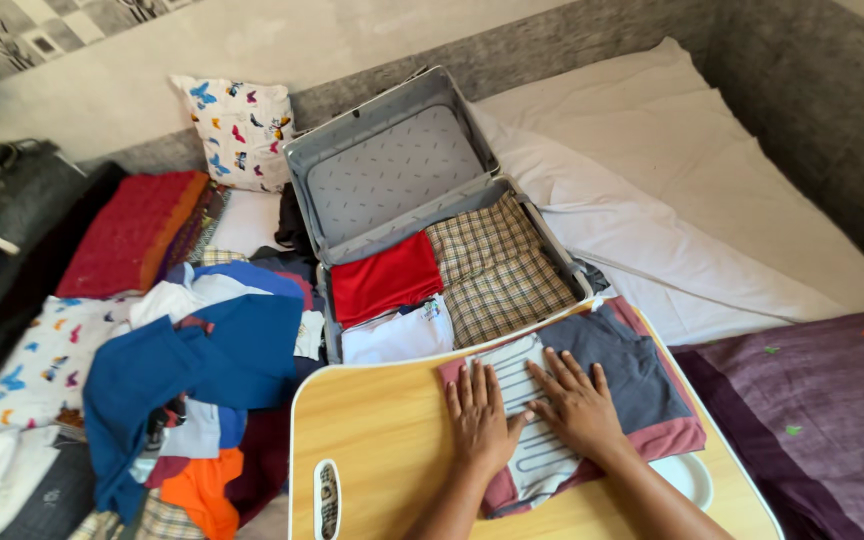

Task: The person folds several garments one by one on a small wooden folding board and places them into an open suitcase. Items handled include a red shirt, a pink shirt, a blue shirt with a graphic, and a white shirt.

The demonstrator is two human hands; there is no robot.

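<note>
Two hands, left hand (479, 420) and right hand (577, 403), press open and flat, gripping nothing, on a folded garment (592, 395) on the wooden tabletop (372, 440) at lower centre, below an open suitcase (402, 170).

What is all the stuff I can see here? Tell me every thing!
folded garment: one, grey, pink and white striped, on the wooden tray
wooden tray: one, light brown, in front
suitcase: one, grey, open on the bed
red cloth: one, in the suitcase
checked cloth: one, brown, in the suitcase
clothes pile: one, mostly blue, left
butterfly pillow: one, white, behind
white sheet: one, right
purple blanket: one, right front
left hand: flat on the garment
right hand: flat on the garment
</note>
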